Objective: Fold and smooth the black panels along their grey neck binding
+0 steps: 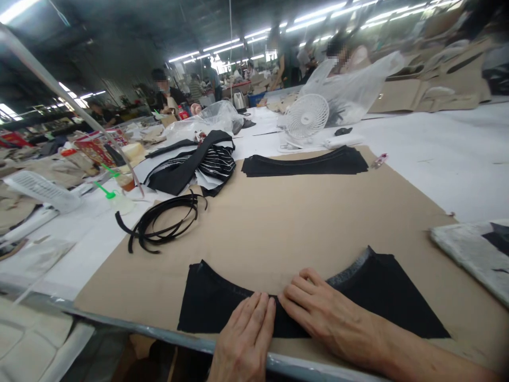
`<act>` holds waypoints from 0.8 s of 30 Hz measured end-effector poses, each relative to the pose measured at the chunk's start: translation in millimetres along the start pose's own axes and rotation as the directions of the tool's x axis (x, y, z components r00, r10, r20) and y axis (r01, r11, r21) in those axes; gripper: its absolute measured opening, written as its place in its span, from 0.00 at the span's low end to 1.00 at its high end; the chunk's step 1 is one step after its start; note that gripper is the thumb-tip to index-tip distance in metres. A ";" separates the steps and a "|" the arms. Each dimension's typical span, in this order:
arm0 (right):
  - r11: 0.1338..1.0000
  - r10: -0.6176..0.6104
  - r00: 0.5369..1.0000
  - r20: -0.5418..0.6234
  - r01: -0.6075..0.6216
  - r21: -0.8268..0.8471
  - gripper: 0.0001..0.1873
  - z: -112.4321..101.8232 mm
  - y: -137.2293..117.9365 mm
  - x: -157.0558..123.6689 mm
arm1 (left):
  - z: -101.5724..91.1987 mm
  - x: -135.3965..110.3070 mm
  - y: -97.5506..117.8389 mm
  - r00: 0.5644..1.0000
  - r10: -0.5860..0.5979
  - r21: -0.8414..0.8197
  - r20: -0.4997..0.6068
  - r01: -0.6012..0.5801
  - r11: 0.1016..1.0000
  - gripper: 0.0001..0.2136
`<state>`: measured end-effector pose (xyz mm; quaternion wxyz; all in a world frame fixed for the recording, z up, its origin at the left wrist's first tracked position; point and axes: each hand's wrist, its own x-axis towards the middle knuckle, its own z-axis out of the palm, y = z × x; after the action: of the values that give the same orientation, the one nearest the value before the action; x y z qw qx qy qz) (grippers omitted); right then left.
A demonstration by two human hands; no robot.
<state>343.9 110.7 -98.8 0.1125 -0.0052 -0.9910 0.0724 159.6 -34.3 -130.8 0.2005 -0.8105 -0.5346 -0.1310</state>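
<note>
A black fabric piece (397, 302) with a curved upper edge lies on a tan board (278, 223) close to the table's front edge. Along the right part of that curve runs a greyish, shiny strip. My left hand (248, 329) rests flat on the middle of the piece, fingers stretched out side by side at the curved edge. Just to its right, my right hand (318, 307) has its fingers bent and pressed together on the same edge, pinching the fabric; its thumb is mostly hidden.
A stack of similar black pieces (306, 163) lies at the board's far side. Coiled black strips (163, 223) and a bundle of black and white pieces (191, 164) are at left. A white fan (307, 116) stands behind; a pale slab (469, 249) is at right. People work farther back.
</note>
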 end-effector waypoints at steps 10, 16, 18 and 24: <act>0.998 0.052 0.999 0.016 -0.053 0.022 0.16 -5.4 2.2 3.8 | -6.0 2.4 8.0 0.935 -0.355 -0.294 -0.021 0.333 0.896 0.26; 1.000 0.023 0.999 0.035 -0.023 0.017 0.15 -8.0 -1.5 3.2 | -8.3 6.0 5.9 0.992 -0.075 -0.077 -0.097 0.068 0.995 0.29; 0.999 0.044 0.998 0.040 -0.045 0.024 0.15 -10.1 -2.5 3.6 | -11.1 9.3 3.7 0.996 -0.045 -0.094 -0.080 0.037 0.995 0.27; 0.962 0.199 0.974 0.106 -0.215 0.168 0.15 -25.5 3.6 7.2 | -17.7 4.1 -6.9 0.972 -0.224 -0.236 -0.070 0.202 0.950 0.19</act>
<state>342.6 118.1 -73.2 0.0606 -0.0955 -0.9785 0.1725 154.9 -36.8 -112.1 0.1164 -0.7584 -0.5901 -0.2510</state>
